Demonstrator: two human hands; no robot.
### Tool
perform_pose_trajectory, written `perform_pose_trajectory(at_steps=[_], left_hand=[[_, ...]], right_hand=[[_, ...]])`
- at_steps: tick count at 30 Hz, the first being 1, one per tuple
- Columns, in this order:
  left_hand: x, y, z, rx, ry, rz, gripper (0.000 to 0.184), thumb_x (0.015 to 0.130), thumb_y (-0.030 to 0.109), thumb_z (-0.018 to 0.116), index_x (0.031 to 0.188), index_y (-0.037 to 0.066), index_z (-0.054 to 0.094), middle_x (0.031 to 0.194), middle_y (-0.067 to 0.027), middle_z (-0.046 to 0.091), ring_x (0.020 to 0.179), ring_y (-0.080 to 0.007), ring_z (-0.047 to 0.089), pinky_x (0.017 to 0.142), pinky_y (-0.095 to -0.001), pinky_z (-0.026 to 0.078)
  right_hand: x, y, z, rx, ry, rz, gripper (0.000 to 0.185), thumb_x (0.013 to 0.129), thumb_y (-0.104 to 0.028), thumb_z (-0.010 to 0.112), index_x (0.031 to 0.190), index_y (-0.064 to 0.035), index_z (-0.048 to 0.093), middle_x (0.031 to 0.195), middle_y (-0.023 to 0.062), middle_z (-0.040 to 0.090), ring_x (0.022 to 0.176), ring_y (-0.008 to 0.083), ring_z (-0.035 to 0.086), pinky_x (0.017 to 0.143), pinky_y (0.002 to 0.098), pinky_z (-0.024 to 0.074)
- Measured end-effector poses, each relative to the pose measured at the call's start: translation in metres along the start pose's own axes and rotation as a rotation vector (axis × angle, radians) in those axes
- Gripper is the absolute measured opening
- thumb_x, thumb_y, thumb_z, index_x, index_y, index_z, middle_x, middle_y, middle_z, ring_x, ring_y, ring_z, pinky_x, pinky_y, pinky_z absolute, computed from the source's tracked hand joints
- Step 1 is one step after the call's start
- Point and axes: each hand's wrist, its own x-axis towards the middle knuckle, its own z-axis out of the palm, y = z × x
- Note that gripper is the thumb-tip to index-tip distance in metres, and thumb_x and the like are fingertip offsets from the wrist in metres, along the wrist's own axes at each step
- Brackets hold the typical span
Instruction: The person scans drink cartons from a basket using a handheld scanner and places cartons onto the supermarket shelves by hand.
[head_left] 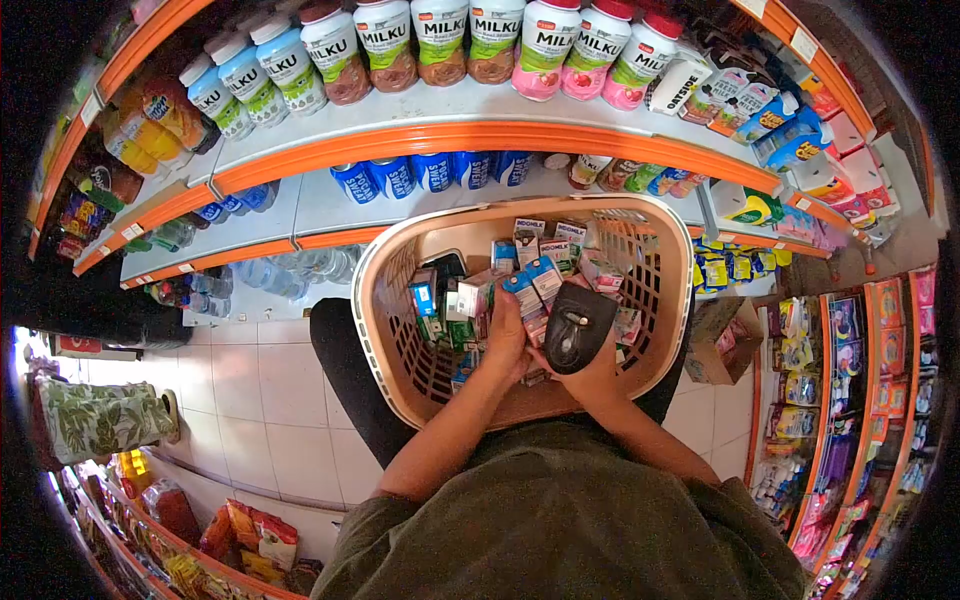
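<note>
A beige plastic basket [375, 335] rests before my body, between my legs, with many small drink cartons in it. My left hand [507, 335] is wrapped round the left side of two blue-topped cartons [540, 290] held side by side over the basket. On their right, my right hand [588, 378] reaches in from below, its fingers mostly hidden behind a black oval device [578, 328] that appears strapped to that hand or wrist. Other Indomilk cartons [528, 238] stand at the basket's far side. More cartons [424, 298] lie at its left.
Ahead, an orange-edged shelf [450, 135] holds Milku bottles [440, 40], with blue cans [432, 172] on the level below. An open cardboard box [715, 345] sits right of the basket. Racks of packets [795, 400] stand at the right, and a leaf-patterned item [105, 418] at the left.
</note>
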Motion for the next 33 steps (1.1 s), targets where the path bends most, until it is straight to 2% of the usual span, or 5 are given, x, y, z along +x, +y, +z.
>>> perform_pose_trajectory(at_steps=[6, 17, 25, 31, 33], left_hand=[[-0.011, 0.022, 0.011, -0.321, -0.165, 0.008, 0.065, 0.080, 0.019, 0.052, 0.138, 0.015, 0.023, 0.132, -0.0089, 0.040, 0.123, -0.0269, 0.037, 0.103, -0.0444, 0.028], [-0.005, 0.012, -0.025, -0.073, -0.299, 0.002, 0.088, 0.058, 0.036, 0.080, 0.128, 0.003, 0.040, 0.120, -0.0115, 0.053, 0.109, -0.0275, 0.053, 0.094, -0.0427, 0.043], [0.003, 0.021, -0.019, -0.215, -0.042, 0.014, 0.056, 0.075, 0.025, 0.063, 0.123, 0.002, 0.044, 0.119, -0.0146, 0.054, 0.109, -0.0310, 0.053, 0.095, -0.0446, 0.041], [0.003, 0.045, -0.010, -0.165, 0.091, 0.138, 0.058, 0.077, 0.002, 0.062, 0.127, 0.006, 0.033, 0.103, -0.0090, 0.057, 0.096, -0.0227, 0.058, 0.081, -0.0387, 0.050], [0.003, 0.046, -0.009, -0.111, 0.051, 0.139, 0.060, 0.076, 0.002, 0.064, 0.127, 0.005, 0.032, 0.104, -0.0087, 0.057, 0.095, -0.0223, 0.058, 0.081, -0.0378, 0.050]], right_hand=[[0.009, -0.011, -0.005, 0.483, 0.247, 0.201, 0.069, 0.065, -0.005, 0.075, 0.121, 0.0009, 0.036, 0.105, 0.0118, 0.055, 0.091, 0.0198, 0.056, 0.082, 0.0327, 0.0468], [0.009, -0.032, -0.030, 1.277, -0.117, 1.124, 0.038, 0.084, -0.036, 0.055, 0.112, -0.0106, 0.052, 0.093, 0.0038, 0.060, 0.072, 0.0168, 0.056, 0.049, 0.0262, 0.0387], [0.000, -0.033, -0.032, 1.123, -0.020, 1.098, 0.036, 0.081, -0.021, 0.061, 0.114, -0.0093, 0.052, 0.096, 0.0034, 0.062, 0.078, 0.0165, 0.060, 0.059, 0.0298, 0.0486], [-0.010, -0.017, -0.057, 0.170, -0.347, 0.175, 0.068, 0.063, -0.014, 0.074, 0.122, 0.0000, 0.043, 0.105, 0.0164, 0.060, 0.097, 0.0274, 0.060, 0.087, 0.0366, 0.0460], [-0.012, -0.017, -0.059, 0.171, -0.398, 0.315, 0.077, 0.058, -0.016, 0.076, 0.124, 0.0023, 0.041, 0.108, 0.0201, 0.059, 0.103, 0.0298, 0.058, 0.090, 0.0375, 0.0442]])
